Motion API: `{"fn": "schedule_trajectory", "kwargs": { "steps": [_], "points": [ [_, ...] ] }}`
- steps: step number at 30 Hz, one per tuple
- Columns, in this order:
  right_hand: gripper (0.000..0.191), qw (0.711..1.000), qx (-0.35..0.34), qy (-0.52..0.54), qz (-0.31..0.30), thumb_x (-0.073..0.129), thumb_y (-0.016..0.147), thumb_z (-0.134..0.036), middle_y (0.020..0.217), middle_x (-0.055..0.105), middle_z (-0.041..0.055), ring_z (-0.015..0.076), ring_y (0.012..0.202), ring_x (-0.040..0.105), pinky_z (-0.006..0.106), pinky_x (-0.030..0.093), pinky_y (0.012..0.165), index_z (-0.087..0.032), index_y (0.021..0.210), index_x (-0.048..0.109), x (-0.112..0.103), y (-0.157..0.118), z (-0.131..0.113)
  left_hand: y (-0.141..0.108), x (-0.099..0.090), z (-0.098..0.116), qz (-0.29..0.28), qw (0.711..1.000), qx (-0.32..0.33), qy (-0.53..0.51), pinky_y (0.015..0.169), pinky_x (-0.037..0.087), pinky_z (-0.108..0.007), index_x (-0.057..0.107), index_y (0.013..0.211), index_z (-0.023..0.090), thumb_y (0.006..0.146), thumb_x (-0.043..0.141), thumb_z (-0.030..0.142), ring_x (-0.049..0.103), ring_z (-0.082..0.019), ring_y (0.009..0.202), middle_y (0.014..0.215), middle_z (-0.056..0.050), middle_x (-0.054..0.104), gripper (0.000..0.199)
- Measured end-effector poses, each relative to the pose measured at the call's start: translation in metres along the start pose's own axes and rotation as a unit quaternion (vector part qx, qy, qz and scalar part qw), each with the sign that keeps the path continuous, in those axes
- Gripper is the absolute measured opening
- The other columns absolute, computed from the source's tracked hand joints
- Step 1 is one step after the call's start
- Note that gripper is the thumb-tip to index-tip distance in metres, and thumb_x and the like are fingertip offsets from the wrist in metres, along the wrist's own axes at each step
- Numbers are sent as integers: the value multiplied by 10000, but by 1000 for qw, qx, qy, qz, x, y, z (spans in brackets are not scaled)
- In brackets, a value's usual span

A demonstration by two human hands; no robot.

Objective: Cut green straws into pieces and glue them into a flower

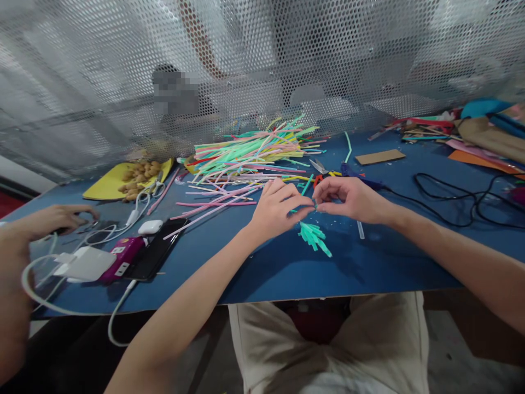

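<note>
Over the middle of the table, my left hand (281, 205) and my right hand (350, 200) meet at the fingertips. Both are closed in a pinch on something too small to make out. Just below the fingers sits a mint-green feathery cluster (314, 238) of short strips; whether it joins what I pinch cannot be seen. A green strip (307, 185) shows between my hands. Beyond my right fingers lie pliers (319, 167) with red and yellow handles. A blue glue gun (361, 175) is partly hidden behind my right hand, and a clear glue stick (360, 230) lies under my right wrist.
A heap of long coloured strips (254, 150) lies behind my hands. To the left are a black phone (158, 251), a white earbud case (150, 227), a charger (88, 264) and another person's hand (61, 219). A cardboard piece (380, 157) and black cable (447, 205) lie right.
</note>
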State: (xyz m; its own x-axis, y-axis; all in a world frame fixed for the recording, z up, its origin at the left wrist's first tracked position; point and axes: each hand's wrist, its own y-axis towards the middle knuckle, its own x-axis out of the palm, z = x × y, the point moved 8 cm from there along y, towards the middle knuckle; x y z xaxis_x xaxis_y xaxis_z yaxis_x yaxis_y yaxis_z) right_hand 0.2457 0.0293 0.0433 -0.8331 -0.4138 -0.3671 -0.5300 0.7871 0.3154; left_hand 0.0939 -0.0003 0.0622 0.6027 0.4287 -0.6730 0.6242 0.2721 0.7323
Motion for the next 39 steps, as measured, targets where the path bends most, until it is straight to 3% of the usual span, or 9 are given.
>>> {"fn": "schedule_trajectory", "kwargs": {
  "steps": [4,8,14,20,24,33,39],
  "points": [
    [260,998,15,-23,56,764,853,-418,918,768,37,181,792,684,338,556,720,-242,1041,801,-20,1,4,2,-1,-4,-29,997,-36,-56,858,429,-373,670,1106,223,957,648,298,546,-205,892,947,-58,660,168],
    [191,987,5,-42,154,802,823,-410,881,781,35,191,769,697,351,570,715,-251,926,821,-50,1,5,0,7,-14,-129,982,-106,-82,944,466,-415,546,1256,184,916,551,213,584,-254,1042,1144,-117,641,341],
    [126,947,-36,-121,297,779,851,-355,837,778,26,185,718,676,355,543,670,-254,919,809,-89,-6,11,-10,20,-29,-222,954,-186,-75,861,503,-375,457,1334,142,1046,397,317,646,-247,1000,1208,-158,642,342],
    [97,901,-117,-297,294,701,919,-317,918,792,20,211,815,706,385,551,739,-276,927,789,-87,-9,1,-12,20,-37,-208,948,-231,-64,827,512,-347,472,1377,158,1096,312,368,693,-234,960,1192,-135,698,386],
    [98,894,-135,-310,293,687,932,-310,921,790,19,215,804,709,393,556,719,-296,936,784,-84,-10,-1,-12,21,-42,-175,961,-210,-50,905,504,-329,570,1293,191,1100,325,315,682,-224,1085,1218,-90,720,336],
    [55,887,-157,-329,283,714,917,-298,865,771,16,197,724,680,372,536,667,-287,893,762,-80,-10,-2,-14,17,-48,-142,962,-231,1,823,515,-288,664,1198,235,1087,393,328,711,-197,1034,1206,-44,744,308],
    [37,885,-171,-329,283,683,924,-251,851,748,19,186,712,662,357,527,665,-268,929,717,-75,-13,-9,-13,22,-40,-156,974,-163,-11,964,491,-325,645,1146,206,1102,316,306,665,-207,1119,1177,-67,732,347]
  ]
}}
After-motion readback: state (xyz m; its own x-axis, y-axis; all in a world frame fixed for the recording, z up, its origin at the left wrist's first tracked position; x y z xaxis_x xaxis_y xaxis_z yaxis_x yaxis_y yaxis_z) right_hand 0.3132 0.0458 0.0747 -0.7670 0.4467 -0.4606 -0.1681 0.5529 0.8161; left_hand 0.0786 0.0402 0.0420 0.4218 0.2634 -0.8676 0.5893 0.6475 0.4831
